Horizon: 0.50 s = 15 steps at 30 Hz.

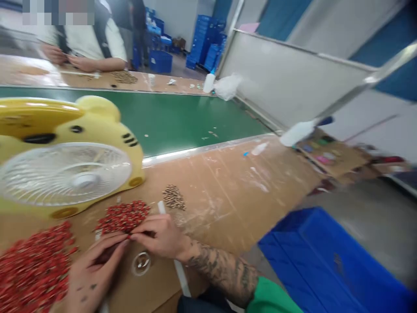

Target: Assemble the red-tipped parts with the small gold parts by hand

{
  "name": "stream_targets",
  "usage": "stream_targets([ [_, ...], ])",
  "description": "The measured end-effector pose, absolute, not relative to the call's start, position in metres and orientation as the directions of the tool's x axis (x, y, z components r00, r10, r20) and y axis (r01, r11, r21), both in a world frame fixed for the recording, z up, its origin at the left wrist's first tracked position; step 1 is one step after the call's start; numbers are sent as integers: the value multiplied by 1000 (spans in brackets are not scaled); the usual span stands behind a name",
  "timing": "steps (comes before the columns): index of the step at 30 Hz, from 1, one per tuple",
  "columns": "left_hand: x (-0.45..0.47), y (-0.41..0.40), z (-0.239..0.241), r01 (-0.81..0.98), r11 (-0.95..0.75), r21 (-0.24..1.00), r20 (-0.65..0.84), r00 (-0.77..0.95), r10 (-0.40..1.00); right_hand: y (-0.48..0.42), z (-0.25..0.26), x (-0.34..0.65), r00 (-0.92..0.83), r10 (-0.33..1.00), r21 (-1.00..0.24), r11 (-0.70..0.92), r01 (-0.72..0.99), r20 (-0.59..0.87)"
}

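The left hand [93,274] and right hand [164,237] met at the fingertips, both pinching a small red piece [128,237] beside the smaller red pile [125,214], near a round dish [141,274].

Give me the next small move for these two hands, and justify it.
Probably firm up the grip slightly before reaching elsewhere: the left hand and right hand meet at a small red piece, on the near side of the smaller red pile, so that piece likely comes first. Its details are too small to tell.
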State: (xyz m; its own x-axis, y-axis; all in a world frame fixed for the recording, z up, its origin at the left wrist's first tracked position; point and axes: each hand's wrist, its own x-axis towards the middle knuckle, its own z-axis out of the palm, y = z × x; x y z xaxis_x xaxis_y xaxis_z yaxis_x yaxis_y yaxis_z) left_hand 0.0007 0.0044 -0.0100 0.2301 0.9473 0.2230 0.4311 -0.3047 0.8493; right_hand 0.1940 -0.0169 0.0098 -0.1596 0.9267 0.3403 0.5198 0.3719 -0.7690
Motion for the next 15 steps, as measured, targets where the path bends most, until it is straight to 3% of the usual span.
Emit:
stream_targets([
  [3,7,3,-1,354,-247,902,173,229,958,-18,14,194,-74,938,-821,333,464,338],
  [7,12,1,6,296,-178,939,106,244,964,-17,17,194,-92,957,-881,289,375,275],
  [15,11,-2,12,231,-133,964,75,245,967,-18,18,194,-144,948,-866,317,386,283],
])
